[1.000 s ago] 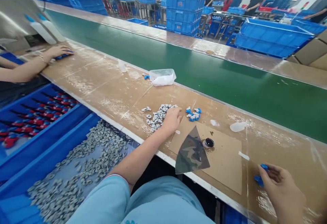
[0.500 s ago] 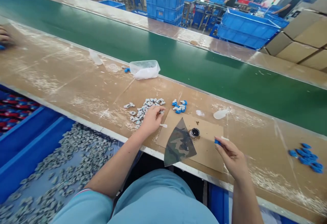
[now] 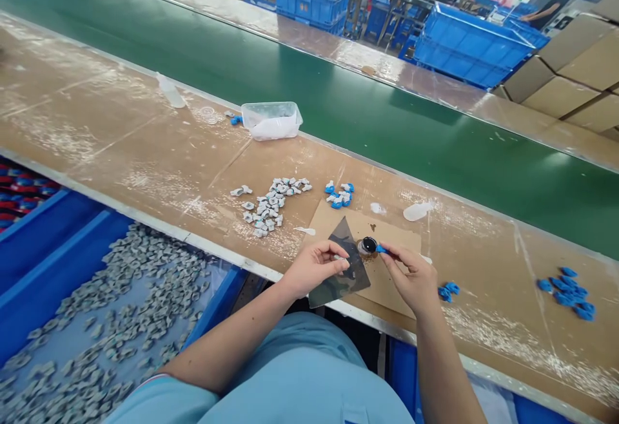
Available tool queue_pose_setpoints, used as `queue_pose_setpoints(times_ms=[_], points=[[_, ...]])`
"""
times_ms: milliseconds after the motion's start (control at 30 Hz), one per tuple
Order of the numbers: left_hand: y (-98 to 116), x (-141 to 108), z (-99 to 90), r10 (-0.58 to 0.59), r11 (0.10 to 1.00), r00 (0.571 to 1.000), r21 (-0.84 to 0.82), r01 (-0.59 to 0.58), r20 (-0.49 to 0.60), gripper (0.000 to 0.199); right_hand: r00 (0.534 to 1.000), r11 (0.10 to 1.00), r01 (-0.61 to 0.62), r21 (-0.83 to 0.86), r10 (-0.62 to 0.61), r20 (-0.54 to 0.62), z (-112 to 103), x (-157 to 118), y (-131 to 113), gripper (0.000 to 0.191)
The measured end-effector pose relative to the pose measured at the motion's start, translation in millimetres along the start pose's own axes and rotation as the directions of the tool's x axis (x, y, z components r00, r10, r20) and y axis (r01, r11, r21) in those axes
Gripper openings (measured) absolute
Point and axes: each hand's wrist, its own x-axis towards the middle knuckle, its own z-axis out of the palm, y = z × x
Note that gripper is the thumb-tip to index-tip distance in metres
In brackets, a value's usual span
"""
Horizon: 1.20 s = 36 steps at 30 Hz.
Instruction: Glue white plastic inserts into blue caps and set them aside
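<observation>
My left hand [image 3: 319,265] is closed in a pinch over the camouflage cloth [image 3: 338,285], with a small grey part [image 3: 341,259] between its fingertips. My right hand [image 3: 409,270] pinches a small blue part [image 3: 381,249], held at the rim of a small round jar of dark liquid [image 3: 369,245]. Cloth and jar rest on a cardboard sheet [image 3: 396,292]. To the left lies a loose pile of grey parts [image 3: 271,203]. Behind the sheet sit several joined grey-and-blue parts [image 3: 340,196].
A clear plastic tub [image 3: 271,121] stands by the green conveyor belt [image 3: 387,115]. White bottles [image 3: 418,211] lie on the table. Blue parts [image 3: 568,292] are grouped at right, a few more [image 3: 449,291] nearer. A blue bin [image 3: 213,311] of grey parts is at lower left.
My left hand has moved right from the grey pile to over the cloth, now holding a grey part. My right hand has moved left, bringing the blue part to the jar.
</observation>
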Motion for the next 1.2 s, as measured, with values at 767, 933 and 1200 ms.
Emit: queue_pose_setpoints(times_ms=[767, 933, 1200], points=[[-8.7, -1.3, 5.1, -0.002, 0.998, 0.998, -0.067, -0.002, -0.066, 0.034, 0.998, 0.997, -0.049, 0.066, 0.047, 0.045, -0.4, -2.0, -7.2, 0.02], [-11.5, -0.3, 12.6, 0.018, 0.995, 0.999, -0.098, -0.022, -0.034, 0.039, 0.996, 0.972, -0.05, 0.231, 0.031, 0.086, 10.0, -12.9, -22.0, 0.017], [-12.1, -3.0, 11.4, 0.13, 0.975, 0.987, 0.167, -0.145, 0.097, 0.026, 0.979, 0.945, -0.025, 0.326, -0.043, 0.198, 8.6, -12.7, -20.2, 0.015]])
